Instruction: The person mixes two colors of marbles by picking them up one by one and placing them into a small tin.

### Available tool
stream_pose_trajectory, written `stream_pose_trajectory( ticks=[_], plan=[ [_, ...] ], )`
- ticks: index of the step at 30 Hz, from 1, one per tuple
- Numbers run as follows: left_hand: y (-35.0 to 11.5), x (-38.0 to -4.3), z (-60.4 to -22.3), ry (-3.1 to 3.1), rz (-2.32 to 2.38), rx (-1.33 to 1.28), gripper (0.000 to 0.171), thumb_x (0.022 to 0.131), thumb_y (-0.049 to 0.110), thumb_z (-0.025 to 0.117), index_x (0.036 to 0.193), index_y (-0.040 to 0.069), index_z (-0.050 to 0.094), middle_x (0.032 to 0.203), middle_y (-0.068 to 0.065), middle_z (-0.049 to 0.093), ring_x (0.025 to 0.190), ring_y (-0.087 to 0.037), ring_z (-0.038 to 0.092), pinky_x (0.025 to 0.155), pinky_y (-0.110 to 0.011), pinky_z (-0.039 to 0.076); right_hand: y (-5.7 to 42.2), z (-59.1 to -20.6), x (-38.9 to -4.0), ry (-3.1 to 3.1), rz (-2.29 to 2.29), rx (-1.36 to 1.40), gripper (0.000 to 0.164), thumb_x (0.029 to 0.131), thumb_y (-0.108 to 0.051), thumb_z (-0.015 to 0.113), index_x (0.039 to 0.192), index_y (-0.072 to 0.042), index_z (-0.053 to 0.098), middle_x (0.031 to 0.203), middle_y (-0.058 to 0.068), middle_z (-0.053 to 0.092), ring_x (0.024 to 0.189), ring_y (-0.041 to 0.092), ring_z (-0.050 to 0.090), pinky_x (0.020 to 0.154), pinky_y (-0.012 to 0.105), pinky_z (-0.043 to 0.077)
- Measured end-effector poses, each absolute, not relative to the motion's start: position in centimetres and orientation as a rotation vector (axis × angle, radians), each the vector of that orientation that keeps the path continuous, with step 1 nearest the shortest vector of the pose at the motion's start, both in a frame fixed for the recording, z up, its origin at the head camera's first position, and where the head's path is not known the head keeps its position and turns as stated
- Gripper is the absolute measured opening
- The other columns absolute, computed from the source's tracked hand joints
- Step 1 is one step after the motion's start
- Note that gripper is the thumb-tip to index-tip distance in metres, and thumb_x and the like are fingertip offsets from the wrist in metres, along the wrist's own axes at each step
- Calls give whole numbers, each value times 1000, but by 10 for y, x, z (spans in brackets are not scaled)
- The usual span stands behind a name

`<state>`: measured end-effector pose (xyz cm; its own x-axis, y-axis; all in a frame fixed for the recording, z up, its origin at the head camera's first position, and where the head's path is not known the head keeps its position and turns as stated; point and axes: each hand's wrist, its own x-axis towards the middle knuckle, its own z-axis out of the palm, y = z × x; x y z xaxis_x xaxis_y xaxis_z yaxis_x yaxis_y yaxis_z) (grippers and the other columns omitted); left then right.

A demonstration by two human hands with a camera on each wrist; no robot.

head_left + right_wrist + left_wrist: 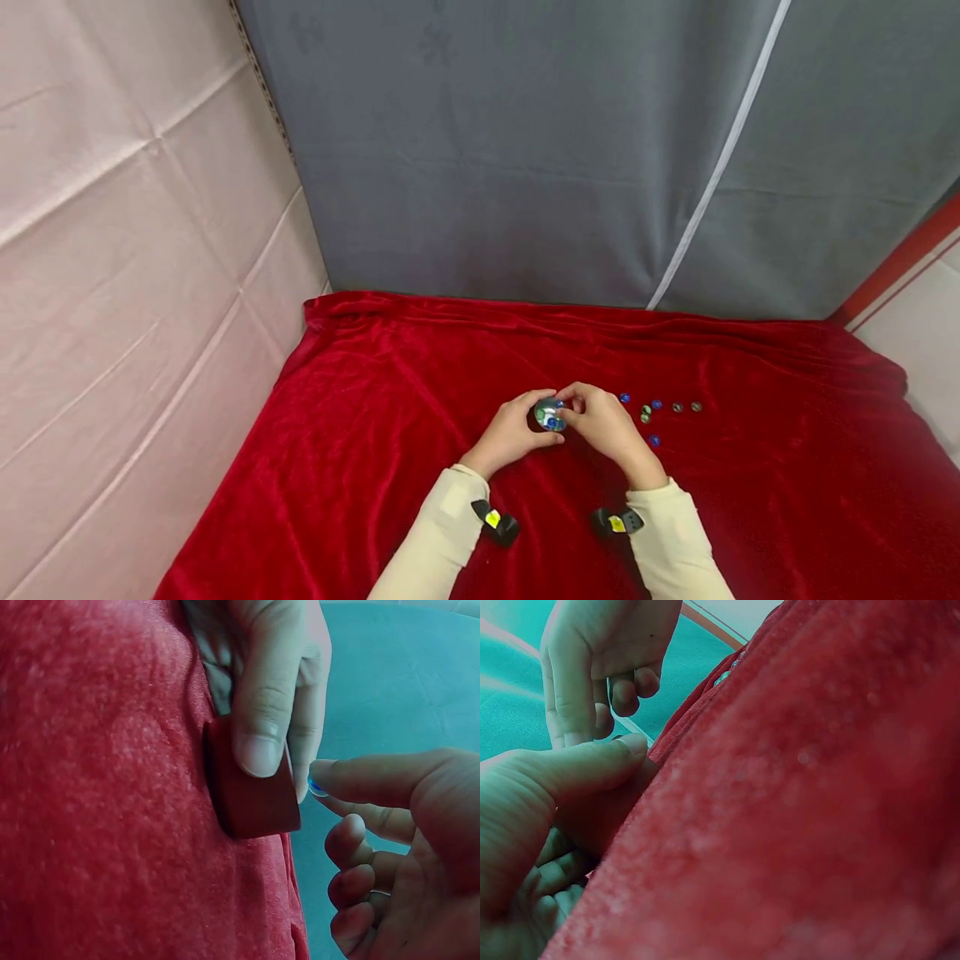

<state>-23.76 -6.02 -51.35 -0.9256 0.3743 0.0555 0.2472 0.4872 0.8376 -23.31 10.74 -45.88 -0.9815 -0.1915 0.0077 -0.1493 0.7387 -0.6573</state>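
Observation:
My left hand (513,429) grips a small shiny round cup (251,799), the thumb along its near side and the fingers round the far side. Blue and green glass marbles (553,422) show inside it in the head view. The cup's wall mirrors the red cloth in the right wrist view. Thumb and forefinger of my right hand (611,429) pinch a blue glass marble (318,789) right at the cup's rim, the other fingers curled in. In the left wrist view the left thumb (592,769) hides most of the cup.
To the right of the hands, several loose marbles lie on the red velvet cloth (750,483): blue ones (655,440), green ones (646,414) and dark ones (696,407). A grey curtain (487,167) stands behind, and a pale fabric wall (150,292) at the left.

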Motion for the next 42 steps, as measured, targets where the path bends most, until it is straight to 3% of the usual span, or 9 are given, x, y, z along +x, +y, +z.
stream_pose_trajectory(
  ticks=[26, 42],
  plan=[
    [-61, -234, -513, 2597, 1432, 536, 67, 79, 31, 80, 138, 16, 51, 137, -3, 57, 122, -20, 56, 105, -37, 44, 113, -454, -232, 2872, -1081, -267, 18, 86, -11, 70, 104, -7, 70, 72, 3, 48, 59, 14, 41, 52, 24, 35],
    [-58, -237, -513, 2580, 1425, 520, 68, 79, 33, 80, 139, 22, 51, 138, -1, 56, 123, -19, 55, 106, -38, 44, 157, -441, -224, 2929, -1114, -195, 21, 88, -9, 69, 108, -2, 67, 76, 4, 48, 63, 13, 40, 54, 23, 34]
  ],
)
